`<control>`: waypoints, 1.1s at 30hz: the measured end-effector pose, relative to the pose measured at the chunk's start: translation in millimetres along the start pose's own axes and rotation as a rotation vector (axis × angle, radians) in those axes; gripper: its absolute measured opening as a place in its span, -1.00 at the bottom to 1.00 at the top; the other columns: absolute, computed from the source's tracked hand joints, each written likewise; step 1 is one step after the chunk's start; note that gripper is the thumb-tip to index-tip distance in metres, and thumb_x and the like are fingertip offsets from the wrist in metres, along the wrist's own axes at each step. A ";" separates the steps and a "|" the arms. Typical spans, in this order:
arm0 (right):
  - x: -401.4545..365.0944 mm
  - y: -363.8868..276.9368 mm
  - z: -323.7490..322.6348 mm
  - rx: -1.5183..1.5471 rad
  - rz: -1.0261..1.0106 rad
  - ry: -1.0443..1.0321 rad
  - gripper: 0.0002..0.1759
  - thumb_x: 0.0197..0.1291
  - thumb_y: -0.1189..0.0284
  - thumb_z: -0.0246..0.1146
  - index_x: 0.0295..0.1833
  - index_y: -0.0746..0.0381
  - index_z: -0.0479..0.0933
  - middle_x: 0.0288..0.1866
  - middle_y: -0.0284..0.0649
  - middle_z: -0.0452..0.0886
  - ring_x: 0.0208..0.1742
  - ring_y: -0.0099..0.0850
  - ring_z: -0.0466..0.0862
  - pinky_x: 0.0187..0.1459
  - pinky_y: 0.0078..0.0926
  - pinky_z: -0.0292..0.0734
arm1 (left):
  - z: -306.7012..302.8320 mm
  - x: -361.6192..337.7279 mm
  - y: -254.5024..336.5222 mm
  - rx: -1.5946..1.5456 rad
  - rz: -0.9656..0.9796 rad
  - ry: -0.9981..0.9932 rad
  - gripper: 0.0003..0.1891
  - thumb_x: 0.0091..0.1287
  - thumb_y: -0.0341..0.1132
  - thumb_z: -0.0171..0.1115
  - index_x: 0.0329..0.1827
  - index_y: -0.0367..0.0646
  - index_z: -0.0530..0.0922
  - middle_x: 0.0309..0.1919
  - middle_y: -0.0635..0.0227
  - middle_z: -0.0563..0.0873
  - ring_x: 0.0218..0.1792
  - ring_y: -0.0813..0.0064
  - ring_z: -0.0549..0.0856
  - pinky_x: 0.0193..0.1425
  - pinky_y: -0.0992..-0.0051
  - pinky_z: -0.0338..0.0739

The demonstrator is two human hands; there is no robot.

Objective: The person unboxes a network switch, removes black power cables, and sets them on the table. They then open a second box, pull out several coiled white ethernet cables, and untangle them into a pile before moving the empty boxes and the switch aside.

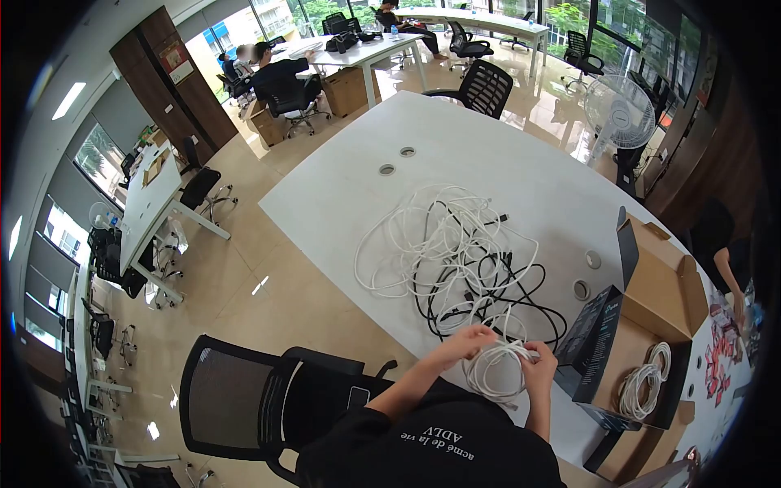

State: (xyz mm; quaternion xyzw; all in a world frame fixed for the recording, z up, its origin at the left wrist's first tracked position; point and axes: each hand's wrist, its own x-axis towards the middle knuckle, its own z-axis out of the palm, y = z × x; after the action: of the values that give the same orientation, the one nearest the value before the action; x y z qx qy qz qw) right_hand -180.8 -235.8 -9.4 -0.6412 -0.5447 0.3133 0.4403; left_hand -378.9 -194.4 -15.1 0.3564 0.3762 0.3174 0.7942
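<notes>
A partly coiled white cable [494, 372] hangs between my two hands at the near edge of the white table. My right hand [539, 368] is closed around the coil's right side, thumb on the upper loops. The fingers of my left hand [469, 343] are pinched together on a strand at the coil's upper left. Just beyond my hands lies a loose heap of tangled white cables [407, 236], with black cables [537, 302] running through it. Another coiled white cable [645, 382] rests inside the open cardboard box [625, 337] to my right.
The white table [325, 187] has round cable holes, one [581, 289] near the box. A black mesh chair [236, 398] stands at my left. Beyond the box, another person's arm [726, 272] reaches toward small red packets [719, 358]. A fan [620, 114] stands past the table.
</notes>
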 end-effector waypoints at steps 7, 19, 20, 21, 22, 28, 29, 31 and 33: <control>7.8 10.3 -2.6 0.048 0.007 -0.097 -0.79 -0.15 0.57 0.37 -0.36 0.35 0.50 -0.48 -0.34 0.52 -0.55 -0.67 0.42 -0.55 -0.69 0.29 | -27.7 -18.4 46.6 0.344 0.064 -0.178 -0.63 0.16 -0.25 0.31 -0.03 -0.21 0.45 -0.68 0.67 0.35 -0.68 0.83 0.22 -0.62 0.71 0.02; -3.7 -7.0 -6.6 0.141 0.021 -0.125 -0.82 -0.08 0.58 0.34 -0.30 0.32 0.52 -0.38 -0.37 0.51 -0.60 -0.75 0.40 -0.57 -0.76 0.28 | -23.5 -6.1 14.1 1.038 0.530 0.210 -0.56 0.01 -0.30 0.28 0.03 -0.14 0.53 -0.10 0.22 0.63 -0.21 0.36 0.63 -0.21 0.50 0.51; -5.4 -27.8 -5.9 0.163 0.038 -0.130 -0.84 -0.11 0.56 0.34 -0.36 0.32 0.52 -0.43 -0.31 0.51 -0.60 -0.65 0.43 -0.56 -0.69 0.29 | -23.9 -10.5 23.1 1.071 0.581 0.315 -0.58 0.00 -0.32 0.28 -0.01 -0.14 0.55 -0.12 0.24 0.63 -0.21 0.34 0.63 -0.21 0.49 0.52; -5.1 -40.6 -6.5 0.070 -0.042 -0.126 -0.83 -0.12 0.55 0.33 -0.36 0.32 0.51 -0.44 -0.28 0.50 -0.59 -0.59 0.44 -0.55 -0.66 0.30 | -21.6 -18.0 32.8 1.104 0.629 0.419 -0.61 -0.02 -0.34 0.29 -0.05 -0.14 0.56 -0.14 0.26 0.63 -0.22 0.32 0.63 -0.20 0.47 0.52; -5.0 -50.7 -6.7 -0.022 -0.118 -0.121 -0.82 -0.13 0.54 0.33 -0.35 0.33 0.51 -0.46 -0.26 0.49 -0.58 -0.54 0.45 -0.53 -0.63 0.32 | -19.3 -25.3 41.3 1.138 0.675 0.521 -0.64 -0.03 -0.37 0.29 -0.09 -0.14 0.57 -0.15 0.28 0.64 -0.22 0.30 0.63 -0.20 0.46 0.52; -7.7 -71.7 -7.5 -0.126 -0.213 -0.178 -0.79 -0.14 0.50 0.32 -0.34 0.32 0.49 -0.49 -0.15 0.48 -0.54 -0.36 0.50 -0.51 -0.46 0.36 | -38.1 -26.4 41.8 1.352 0.931 0.898 -0.80 0.01 -0.34 0.29 -0.27 -0.07 0.59 -0.28 0.43 0.62 -0.29 0.34 0.62 -0.27 0.44 0.50; -10.4 -74.9 -3.6 -0.116 -0.202 -0.196 -0.79 -0.12 0.50 0.32 -0.34 0.32 0.49 -0.50 -0.15 0.48 -0.55 -0.35 0.50 -0.51 -0.45 0.36 | -40.4 -22.7 36.4 1.324 0.929 0.935 -0.81 0.03 -0.33 0.29 -0.27 -0.07 0.59 -0.27 0.42 0.62 -0.30 0.34 0.62 -0.28 0.44 0.49; -9.9 -76.6 -5.1 -0.158 -0.185 -0.277 -0.80 -0.11 0.49 0.33 -0.33 0.31 0.50 -0.52 -0.14 0.50 -0.55 -0.31 0.50 -0.51 -0.43 0.37 | -40.5 -15.8 27.4 1.269 0.923 1.004 -0.83 0.06 -0.30 0.29 -0.27 -0.06 0.59 -0.27 0.40 0.62 -0.32 0.36 0.62 -0.29 0.45 0.49; -6.1 -78.6 -15.5 -0.262 -0.167 -0.412 -0.80 -0.09 0.49 0.33 -0.32 0.31 0.52 -0.53 -0.13 0.51 -0.56 -0.28 0.50 -0.51 -0.44 0.39 | -30.8 -6.2 16.4 0.901 0.772 0.932 -0.83 0.09 -0.29 0.29 -0.27 -0.08 0.60 -0.28 0.39 0.62 -0.33 0.39 0.62 -0.30 0.47 0.47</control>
State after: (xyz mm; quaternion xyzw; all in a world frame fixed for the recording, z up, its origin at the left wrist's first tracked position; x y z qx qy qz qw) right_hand -201.7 -243.7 67.8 -0.5683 -0.7098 0.3266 0.2577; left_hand -411.4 -180.2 -13.9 0.5819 0.6151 0.5066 0.1626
